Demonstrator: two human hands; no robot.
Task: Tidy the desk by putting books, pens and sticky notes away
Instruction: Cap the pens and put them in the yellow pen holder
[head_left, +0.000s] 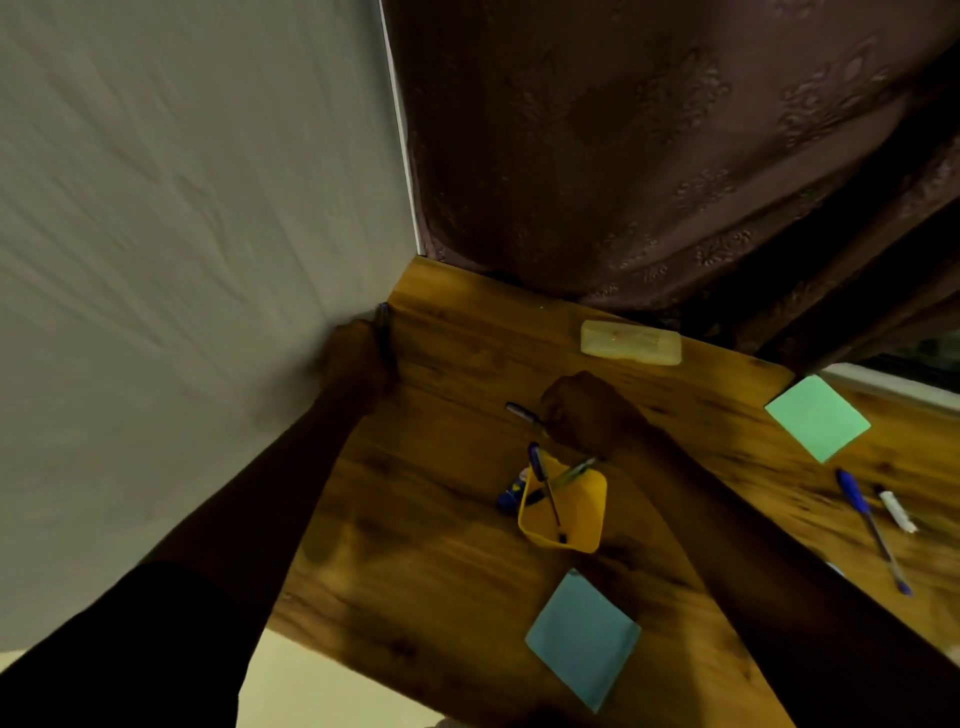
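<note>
Head view: a wooden desk (447, 519) was seen set against a grey wall (182, 260). The left hand (358, 364) was closed around a dark pen (385, 332) at the desk's wall edge. The right hand (587, 410) was curled above a yellow pen holder (582, 519) containing pens; its grip could not be told. A blue sticky-note pad (584, 636) lay near the holder, a green sticky-note pad (818, 425) and a blue pen (872, 530) well right.

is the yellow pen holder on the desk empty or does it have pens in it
Not empty. The yellow pen holder stands upright with at least two pens leaning inside, their tops sticking out above its rim.
</note>
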